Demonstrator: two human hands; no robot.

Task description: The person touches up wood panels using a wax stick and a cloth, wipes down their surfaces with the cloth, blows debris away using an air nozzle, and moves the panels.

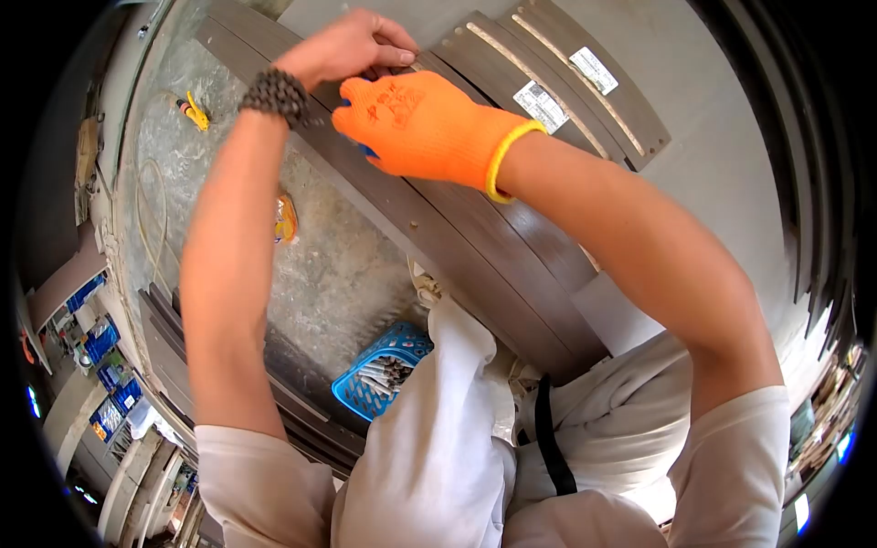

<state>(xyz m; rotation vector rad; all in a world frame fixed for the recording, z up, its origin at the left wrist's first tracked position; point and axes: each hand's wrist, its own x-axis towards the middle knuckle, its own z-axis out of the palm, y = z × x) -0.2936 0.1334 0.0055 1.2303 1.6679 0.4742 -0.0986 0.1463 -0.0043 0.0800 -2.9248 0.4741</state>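
My left hand [361, 44], bare with a dark braided bracelet [274, 97] at its wrist, is at the upper part of the dark brown boards [475, 265]. Its thumb and fingers are bent together close to a board's edge; whatever they pinch is hidden. Just below it, my right hand [416, 126] wears an orange knit glove with a yellow cuff. The gloved fingers curl closed over the long boards, and their contents are out of sight. Beyond the glove lie shorter brown panels [557, 68] with pale strips and white labels [541, 107].
A blue plastic basket [352, 388] of small cylindrical pieces stands on the concrete floor [320, 265] by my leg. A yellow-handled tool [194, 113] and an orange packet [286, 219] lie to the left. More boards [164, 347] are stacked at lower left.
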